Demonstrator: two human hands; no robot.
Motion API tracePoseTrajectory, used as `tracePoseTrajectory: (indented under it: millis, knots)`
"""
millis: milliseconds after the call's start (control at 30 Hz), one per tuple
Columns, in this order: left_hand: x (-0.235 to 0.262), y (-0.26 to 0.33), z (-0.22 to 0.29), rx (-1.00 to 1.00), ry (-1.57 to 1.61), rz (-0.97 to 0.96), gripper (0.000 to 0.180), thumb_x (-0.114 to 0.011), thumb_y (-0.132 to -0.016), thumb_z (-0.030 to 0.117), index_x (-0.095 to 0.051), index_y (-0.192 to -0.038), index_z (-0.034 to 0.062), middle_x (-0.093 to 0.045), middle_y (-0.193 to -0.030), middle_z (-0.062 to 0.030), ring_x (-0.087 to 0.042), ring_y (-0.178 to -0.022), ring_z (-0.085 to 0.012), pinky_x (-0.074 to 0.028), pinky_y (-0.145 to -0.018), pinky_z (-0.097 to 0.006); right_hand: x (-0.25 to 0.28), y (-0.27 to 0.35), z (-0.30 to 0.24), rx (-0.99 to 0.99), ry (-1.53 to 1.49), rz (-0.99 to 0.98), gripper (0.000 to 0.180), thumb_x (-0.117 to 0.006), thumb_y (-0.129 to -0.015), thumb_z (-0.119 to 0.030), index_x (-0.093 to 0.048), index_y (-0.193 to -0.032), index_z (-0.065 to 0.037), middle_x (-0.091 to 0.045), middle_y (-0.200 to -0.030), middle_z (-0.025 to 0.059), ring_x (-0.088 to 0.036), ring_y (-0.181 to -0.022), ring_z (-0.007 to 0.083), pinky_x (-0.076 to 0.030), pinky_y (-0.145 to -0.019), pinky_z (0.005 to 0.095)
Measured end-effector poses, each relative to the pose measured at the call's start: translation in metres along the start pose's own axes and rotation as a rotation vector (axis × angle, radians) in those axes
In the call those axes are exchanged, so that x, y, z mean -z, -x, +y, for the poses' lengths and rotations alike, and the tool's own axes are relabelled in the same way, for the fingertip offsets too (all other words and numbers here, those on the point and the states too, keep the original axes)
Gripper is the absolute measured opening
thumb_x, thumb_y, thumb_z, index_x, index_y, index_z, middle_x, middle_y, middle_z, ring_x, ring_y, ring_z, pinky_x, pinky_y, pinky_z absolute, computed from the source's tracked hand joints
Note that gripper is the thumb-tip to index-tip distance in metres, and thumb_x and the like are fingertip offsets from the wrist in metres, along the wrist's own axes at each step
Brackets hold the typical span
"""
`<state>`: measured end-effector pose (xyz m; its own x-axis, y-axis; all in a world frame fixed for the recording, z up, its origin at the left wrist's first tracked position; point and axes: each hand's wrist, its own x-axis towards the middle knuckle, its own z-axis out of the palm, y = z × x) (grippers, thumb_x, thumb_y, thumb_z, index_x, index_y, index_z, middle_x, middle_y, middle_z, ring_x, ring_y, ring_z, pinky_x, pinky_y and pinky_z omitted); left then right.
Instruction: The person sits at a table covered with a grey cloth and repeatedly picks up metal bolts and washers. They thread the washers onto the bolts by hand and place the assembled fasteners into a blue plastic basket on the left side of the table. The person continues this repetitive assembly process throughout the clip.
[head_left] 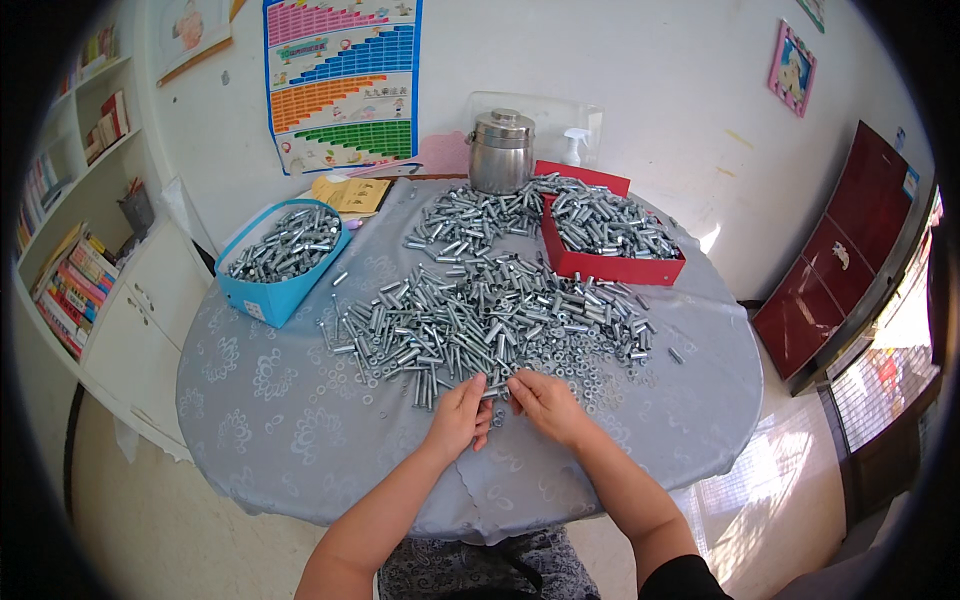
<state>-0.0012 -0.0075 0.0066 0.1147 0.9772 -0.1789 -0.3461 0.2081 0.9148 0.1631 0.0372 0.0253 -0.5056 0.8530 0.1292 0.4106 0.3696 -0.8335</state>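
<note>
At the near edge of a heap of silver metal bolts (455, 315), my two hands meet over the table. Closed fingers of my left hand (462, 418) hold a silver bolt (494, 393) lying roughly sideways. Its other end points at my right hand (545, 402), whose thumb and fingers are pinched together by that end. Whatever small part sits in the right fingertips is too small to make out. Loose washers and nuts (585, 375) lie spread just beyond the right hand. Several bolts (424, 390) lie side by side beyond the left hand.
A blue box (262, 300) full of metal parts stands at the left, a red box (620, 268) of them at the back right. Behind the heap are a steel canister (502, 155), a spray bottle (575, 147) and a yellow booklet (350, 194). A grey patterned cloth (300, 440) covers the table.
</note>
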Motion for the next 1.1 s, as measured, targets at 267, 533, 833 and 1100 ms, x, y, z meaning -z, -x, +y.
tracePoseTrajectory:
  millis: [267, 533, 833, 1100]
  knots:
    - [0.003, -0.001, 0.000, 0.001, 0.076, 0.010, 0.045, -0.037, -0.093, 0.044, -0.041, -0.073, 0.0042, -0.032, -0.052, 0.0009, -0.032, -0.037, -0.0087, -0.034, -0.031, -0.026, -0.006, 0.001, -0.006, 0.076, -0.105, 0.087, 0.021, -0.048, -0.092, -0.020, -0.058, -0.090, -0.002, -0.054, -0.064, 0.0013, -0.050, -0.059, 0.0085, -0.042, -0.056, 0.0234]
    - [0.006, -0.002, -0.002, -0.010, 0.087, 0.016, 0.043, -0.038, -0.093, 0.044, -0.041, -0.075, 0.0051, -0.031, -0.053, 0.0006, -0.031, -0.038, -0.0090, -0.033, -0.031, -0.026, -0.002, 0.002, -0.010, 0.013, -0.352, 0.016, 0.029, -0.044, -0.094, -0.024, -0.059, -0.092, 0.000, -0.054, -0.064, 0.0011, -0.049, -0.058, 0.0083, -0.042, -0.056, 0.0215]
    - [0.005, -0.004, -0.002, 0.002, 0.113, 0.036, 0.043, -0.037, -0.093, 0.045, -0.040, -0.075, 0.0058, -0.031, -0.052, 0.0006, -0.031, -0.037, -0.0089, -0.034, -0.031, -0.027, 0.004, 0.003, 0.006, -0.108, -0.305, -0.127, 0.031, -0.042, -0.095, -0.026, -0.060, -0.103, -0.003, -0.057, -0.074, 0.0013, -0.050, -0.061, 0.0073, -0.042, -0.057, 0.0212]
    - [0.005, -0.003, 0.000, -0.006, 0.093, 0.049, 0.042, -0.038, -0.093, 0.044, -0.040, -0.075, 0.0063, -0.032, -0.052, 0.0003, -0.031, -0.038, -0.0090, -0.034, -0.031, -0.027, 0.005, 0.004, -0.002, -0.035, -0.357, -0.083, 0.034, -0.041, -0.095, -0.028, -0.058, -0.110, -0.003, -0.059, -0.076, 0.0013, -0.051, -0.061, 0.0072, -0.042, -0.056, 0.0217]
